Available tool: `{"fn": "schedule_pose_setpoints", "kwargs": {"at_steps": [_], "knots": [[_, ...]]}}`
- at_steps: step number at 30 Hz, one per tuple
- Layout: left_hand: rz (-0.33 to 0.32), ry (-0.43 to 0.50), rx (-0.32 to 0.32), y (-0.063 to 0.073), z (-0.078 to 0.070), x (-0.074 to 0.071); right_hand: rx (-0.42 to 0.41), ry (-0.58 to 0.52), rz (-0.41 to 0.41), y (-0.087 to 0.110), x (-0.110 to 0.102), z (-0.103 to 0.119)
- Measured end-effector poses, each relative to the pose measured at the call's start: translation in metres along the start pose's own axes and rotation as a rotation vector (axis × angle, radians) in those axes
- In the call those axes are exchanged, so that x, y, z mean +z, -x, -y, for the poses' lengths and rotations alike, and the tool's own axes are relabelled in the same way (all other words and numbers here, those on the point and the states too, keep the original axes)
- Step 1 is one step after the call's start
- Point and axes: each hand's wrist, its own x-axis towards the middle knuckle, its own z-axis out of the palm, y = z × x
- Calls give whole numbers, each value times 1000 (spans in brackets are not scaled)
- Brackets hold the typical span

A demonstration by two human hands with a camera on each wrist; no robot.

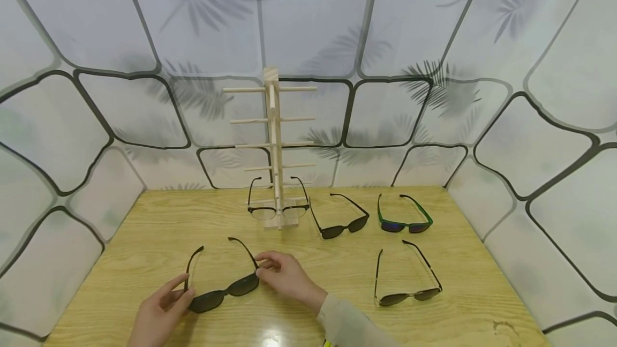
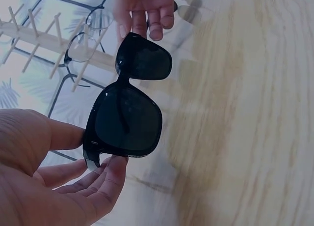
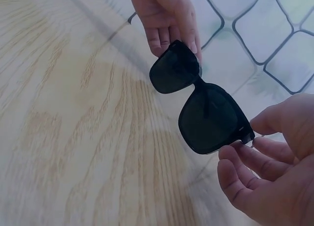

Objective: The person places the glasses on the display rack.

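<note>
A pair of black sunglasses (image 1: 208, 301) with dark lenses is held between both hands, its temples unfolded and pointing to the back. My left hand (image 1: 161, 309) pinches the frame at its left hinge between thumb and fingers. At the opposite hinge, my right hand (image 1: 289, 277) grips the frame the same way. The left wrist view has the sunglasses (image 2: 128, 119) front-on, with the left thumb above the hinge and fingers beneath it. In the right wrist view, the right hand (image 3: 274, 162) holds the near corner.
A wooden display rack (image 1: 276, 138) with several pegs stands at the back. Clear-lens eyeglasses (image 1: 264, 213) sit on its lowest part. To its right lie black sunglasses (image 1: 333, 231), green-framed sunglasses (image 1: 418, 227) and thin-framed sunglasses (image 1: 394, 299). Patterned walls enclose the wooden table (image 1: 144, 240).
</note>
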Motion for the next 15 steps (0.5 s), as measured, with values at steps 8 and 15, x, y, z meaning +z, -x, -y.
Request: {"fn": "schedule_pose_setpoints", "kwargs": {"at_steps": [8, 15], "knots": [[-22, 51, -10, 5, -11, -5, -33, -51, 2, 2, -1, 8], [-6, 41, -47, 8, -16, -13, -63, -58, -9, 3, -1, 17]]}}
